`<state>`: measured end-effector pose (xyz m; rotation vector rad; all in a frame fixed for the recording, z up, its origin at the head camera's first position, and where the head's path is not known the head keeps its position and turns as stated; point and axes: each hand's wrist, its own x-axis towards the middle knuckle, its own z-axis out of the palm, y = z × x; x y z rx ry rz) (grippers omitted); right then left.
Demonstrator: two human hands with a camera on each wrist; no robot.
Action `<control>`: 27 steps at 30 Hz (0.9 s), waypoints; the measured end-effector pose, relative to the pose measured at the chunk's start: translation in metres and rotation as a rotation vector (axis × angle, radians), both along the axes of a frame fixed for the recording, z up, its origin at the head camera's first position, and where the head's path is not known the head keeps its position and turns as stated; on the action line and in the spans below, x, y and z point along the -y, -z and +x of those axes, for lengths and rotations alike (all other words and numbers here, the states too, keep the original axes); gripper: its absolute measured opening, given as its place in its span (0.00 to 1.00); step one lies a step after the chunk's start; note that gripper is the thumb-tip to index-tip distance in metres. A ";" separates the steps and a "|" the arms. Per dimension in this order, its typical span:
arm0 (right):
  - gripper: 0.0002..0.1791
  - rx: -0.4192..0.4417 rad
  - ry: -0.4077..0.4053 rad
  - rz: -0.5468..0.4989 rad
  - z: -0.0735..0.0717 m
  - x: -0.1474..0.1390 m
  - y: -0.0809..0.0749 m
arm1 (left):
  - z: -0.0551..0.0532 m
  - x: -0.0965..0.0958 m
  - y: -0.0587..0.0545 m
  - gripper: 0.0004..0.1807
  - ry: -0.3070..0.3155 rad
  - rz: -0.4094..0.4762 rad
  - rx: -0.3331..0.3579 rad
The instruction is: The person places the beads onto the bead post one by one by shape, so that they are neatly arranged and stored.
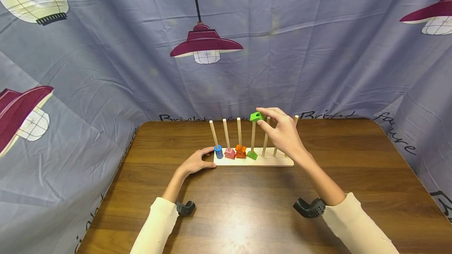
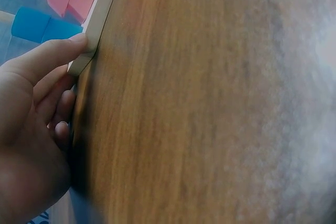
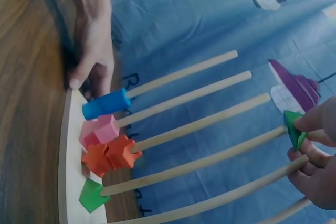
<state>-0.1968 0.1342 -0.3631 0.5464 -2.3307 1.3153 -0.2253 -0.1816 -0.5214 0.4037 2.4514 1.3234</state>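
Thumb and fingertips of my right hand (image 1: 284, 130) pinch a green angular block (image 1: 257, 117) with a hole in it, right at the top of the fourth peg (image 1: 253, 138). Lower on that peg, a matching green block (image 3: 93, 195) sits on the wooden pegboard (image 1: 254, 162). My left hand (image 1: 195, 162) grips the board's left end, its thumb at the front corner and its fingers at the end and back. From the left, the first three pegs carry blue cylinders (image 1: 219, 152), pink blocks (image 1: 230, 153) and orange star-like blocks (image 1: 241, 152).
Bare pegs (image 1: 265, 138) rise at the board's right side, partly behind my right hand. The board lies on a brown wooden table (image 1: 226, 199). Behind the table hangs a grey-blue curtain (image 1: 226, 85) printed with lamps.
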 end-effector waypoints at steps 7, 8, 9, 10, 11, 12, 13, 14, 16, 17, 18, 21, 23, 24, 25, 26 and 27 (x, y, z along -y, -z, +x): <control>0.18 0.069 -0.002 0.022 -0.005 0.005 0.005 | 0.000 -0.001 0.000 0.40 0.018 0.008 -0.007; 0.18 0.080 0.001 0.028 -0.005 0.005 0.007 | 0.000 -0.001 0.000 0.40 0.017 0.006 -0.007; 0.18 0.092 0.003 0.031 -0.006 0.005 0.009 | 0.000 -0.001 -0.001 0.40 0.012 0.002 -0.007; 0.18 0.105 0.003 0.031 -0.006 0.005 0.011 | 0.000 -0.001 -0.001 0.40 0.008 -0.002 -0.006; 0.19 0.116 0.004 0.027 -0.006 0.005 0.013 | 0.000 -0.001 -0.001 0.40 0.005 -0.004 -0.006; 0.19 0.125 0.005 0.020 -0.006 0.005 0.015 | 0.001 -0.001 -0.001 0.40 0.003 -0.005 -0.005; 0.19 0.136 0.004 0.008 -0.006 0.005 0.017 | 0.001 -0.001 -0.002 0.40 0.003 -0.007 -0.002; 0.20 0.146 0.001 -0.007 -0.006 0.005 0.019 | 0.001 -0.001 -0.002 0.40 0.002 -0.007 0.000; 0.20 0.157 0.001 -0.038 -0.006 0.005 0.022 | 0.001 -0.001 -0.003 0.40 0.000 -0.010 0.006; 0.20 0.163 0.001 -0.057 -0.006 0.006 0.024 | 0.001 0.000 -0.003 0.40 0.001 -0.008 0.008; 0.21 0.168 0.002 -0.077 -0.006 0.006 0.026 | 0.001 0.000 -0.003 0.40 0.002 -0.007 0.004; 0.20 0.196 0.008 -0.118 -0.006 0.006 0.035 | 0.001 0.000 -0.003 0.40 0.004 -0.006 0.004; 0.20 0.228 0.015 -0.131 -0.006 0.006 0.044 | 0.001 0.000 -0.003 0.40 0.007 -0.002 0.004; 0.20 0.246 0.018 -0.134 -0.006 0.006 0.049 | 0.001 0.000 -0.003 0.40 0.008 -0.003 0.001; 0.19 0.271 0.019 -0.138 -0.006 0.006 0.054 | 0.001 0.000 -0.003 0.40 0.008 -0.002 0.006; 0.19 0.294 0.021 -0.143 -0.006 0.005 0.060 | 0.001 -0.001 -0.003 0.40 0.010 -0.004 0.005; 0.18 0.314 0.025 -0.151 -0.006 0.005 0.066 | 0.000 -0.001 -0.003 0.40 0.011 -0.004 0.002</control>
